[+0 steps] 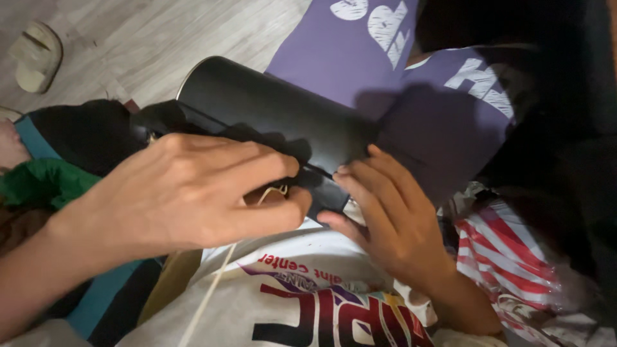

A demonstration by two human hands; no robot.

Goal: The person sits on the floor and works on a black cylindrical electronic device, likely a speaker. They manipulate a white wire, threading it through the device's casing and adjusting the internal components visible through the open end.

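Observation:
A black rolled sheet, shaped like a tube [270,109], lies across the middle of the head view on a purple cloth [334,58] with white print. My left hand [186,193] presses over the near edge of the roll, thumb and fingers curled around a black flap [324,189]. My right hand [392,212] pinches the same flap from the right, its fingertips touching the roll's lower edge. A thin cream cord [215,279] runs out from under my left hand across a white printed bag [302,302].
Grey wood-pattern floor [160,38] at the top left, with a pale sandal [35,54] on it. Green and black cloth [58,160] is piled at the left. A red-and-white striped plastic bag [508,250] lies at the right. Dark fabric fills the upper right.

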